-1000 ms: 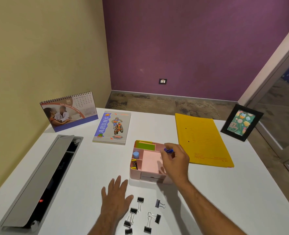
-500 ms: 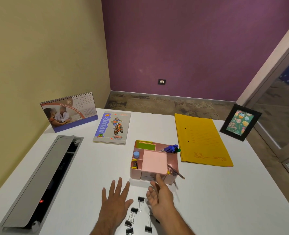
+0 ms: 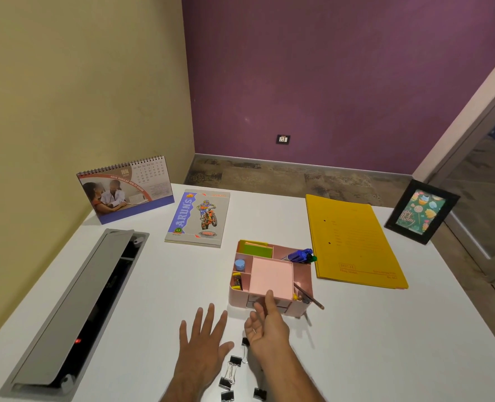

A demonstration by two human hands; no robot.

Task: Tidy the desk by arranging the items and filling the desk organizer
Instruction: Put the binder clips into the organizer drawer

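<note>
Pink organizer: just ahead of my right hand
Right hand: thumb touching its front, holding nothing
Left hand: flat, fingers spread, empty

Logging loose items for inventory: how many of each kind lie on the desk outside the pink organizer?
Binder clips: 5 visible (others may be hidden)
Calendar: 1
Notebook: 1
Yellow folder: 1
Picture frame: 1
Total: 9

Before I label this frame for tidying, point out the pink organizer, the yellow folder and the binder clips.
pink organizer (image 3: 306,274): head view, right wall.
yellow folder (image 3: 353,242): head view, cover's middle.
binder clips (image 3: 235,360): head view, one clip's black body.
</note>
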